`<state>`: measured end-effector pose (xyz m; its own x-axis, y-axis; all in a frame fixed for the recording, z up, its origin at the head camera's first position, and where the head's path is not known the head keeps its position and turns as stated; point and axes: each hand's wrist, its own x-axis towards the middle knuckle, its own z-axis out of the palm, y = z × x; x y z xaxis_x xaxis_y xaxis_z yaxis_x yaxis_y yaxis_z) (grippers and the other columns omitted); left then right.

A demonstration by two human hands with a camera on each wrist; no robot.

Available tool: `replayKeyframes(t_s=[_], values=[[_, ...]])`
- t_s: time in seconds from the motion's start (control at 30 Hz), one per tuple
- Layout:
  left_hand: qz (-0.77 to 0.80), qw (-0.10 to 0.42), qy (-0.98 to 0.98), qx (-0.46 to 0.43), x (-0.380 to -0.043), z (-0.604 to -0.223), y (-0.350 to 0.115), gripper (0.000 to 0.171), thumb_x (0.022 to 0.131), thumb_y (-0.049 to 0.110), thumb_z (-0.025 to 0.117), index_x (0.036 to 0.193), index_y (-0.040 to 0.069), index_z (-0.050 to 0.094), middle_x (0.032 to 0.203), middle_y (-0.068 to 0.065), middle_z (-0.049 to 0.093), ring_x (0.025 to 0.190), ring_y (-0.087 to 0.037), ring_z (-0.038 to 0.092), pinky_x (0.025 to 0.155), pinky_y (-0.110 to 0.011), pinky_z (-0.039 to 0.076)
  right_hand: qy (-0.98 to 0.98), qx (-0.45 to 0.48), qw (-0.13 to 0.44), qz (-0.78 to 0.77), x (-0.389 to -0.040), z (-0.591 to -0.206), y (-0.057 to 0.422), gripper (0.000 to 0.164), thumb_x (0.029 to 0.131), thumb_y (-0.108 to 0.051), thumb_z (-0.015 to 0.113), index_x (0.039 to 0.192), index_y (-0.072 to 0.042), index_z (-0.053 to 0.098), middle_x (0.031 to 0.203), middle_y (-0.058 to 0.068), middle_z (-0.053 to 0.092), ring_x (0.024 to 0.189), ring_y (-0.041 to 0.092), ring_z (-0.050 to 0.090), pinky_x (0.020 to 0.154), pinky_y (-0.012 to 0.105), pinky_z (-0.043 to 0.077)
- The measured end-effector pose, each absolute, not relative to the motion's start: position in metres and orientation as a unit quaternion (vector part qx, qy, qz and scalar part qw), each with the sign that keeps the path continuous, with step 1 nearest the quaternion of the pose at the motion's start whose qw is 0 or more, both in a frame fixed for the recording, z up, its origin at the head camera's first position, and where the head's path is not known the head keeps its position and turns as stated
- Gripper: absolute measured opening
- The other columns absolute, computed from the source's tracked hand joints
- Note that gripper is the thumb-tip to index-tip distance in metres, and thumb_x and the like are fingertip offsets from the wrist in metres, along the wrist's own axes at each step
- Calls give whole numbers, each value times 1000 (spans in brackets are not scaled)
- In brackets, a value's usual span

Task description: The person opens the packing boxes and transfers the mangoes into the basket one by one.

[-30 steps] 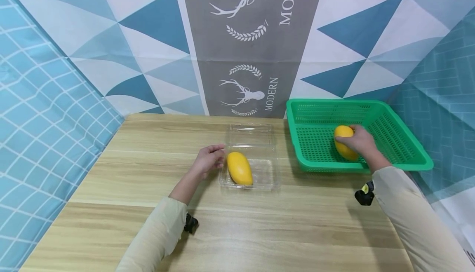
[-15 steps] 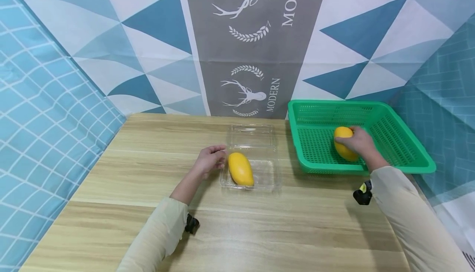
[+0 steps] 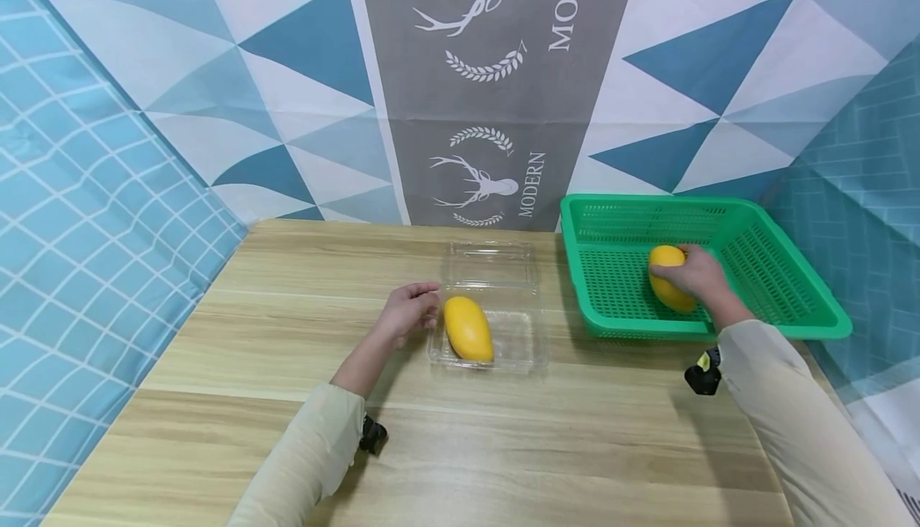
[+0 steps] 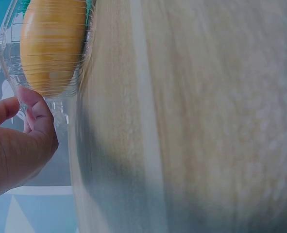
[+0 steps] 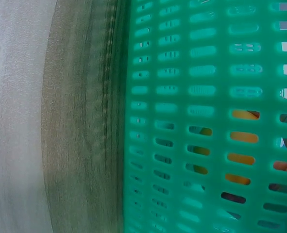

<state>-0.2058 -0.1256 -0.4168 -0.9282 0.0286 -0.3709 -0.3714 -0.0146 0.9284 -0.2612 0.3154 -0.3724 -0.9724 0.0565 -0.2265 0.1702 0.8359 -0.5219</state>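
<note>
In the head view, a yellow mango (image 3: 468,329) lies in the left part of an open clear plastic clamshell container (image 3: 514,337). My left hand (image 3: 410,311) is at the container's left edge, thumb and forefinger pinching its rim. Seen in the left wrist view, the fingertips (image 4: 30,97) meet the rim just below the mango (image 4: 53,46). Over on the right, my right hand (image 3: 699,273) grips a second mango (image 3: 672,294) inside a green plastic basket (image 3: 596,321). Only slivers of that mango (image 5: 241,158) show through the basket's slots in the right wrist view.
The container's lid (image 3: 492,263) lies folded back toward the wall. A wooden table (image 3: 460,447) carries the container and basket. Patterned cloth (image 3: 302,96) hangs behind the table, and blue tiled cloth (image 3: 86,215) hangs on the left.
Both hands keep their places and their holds. The whole head view has shifted slightly, and the mangoes stay where they were.
</note>
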Motion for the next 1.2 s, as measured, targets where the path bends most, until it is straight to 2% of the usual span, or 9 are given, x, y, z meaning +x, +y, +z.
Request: replayKeyframes(t_s=[0.6,0.97,1.2], values=[[705,139,684,-126,-207,-417,-125,37,94,7,52,129,-2,48,90,-5,52,68,-11,50,57,-17,49,951,59,113,-281,-266,-371,315,87,91,-44,51,142,14,11,129,39,33,105,48,46,70,45,51],[709,148,678,-125,-208,-417,-126,39,94,9,53,131,-1,47,92,-5,52,70,-11,50,58,-17,48,950,55,123,-281,-267,-371,317,88,92,-44,50,142,15,10,129,40,32,104,47,46,67,41,51],[705,161,679,-122,-198,-396,-125,40,94,6,52,132,-5,45,90,-6,52,71,-12,51,61,-19,50,949,47,129,-282,-270,-376,318,89,91,-46,50,142,15,9,129,39,32,105,47,45,68,41,50]])
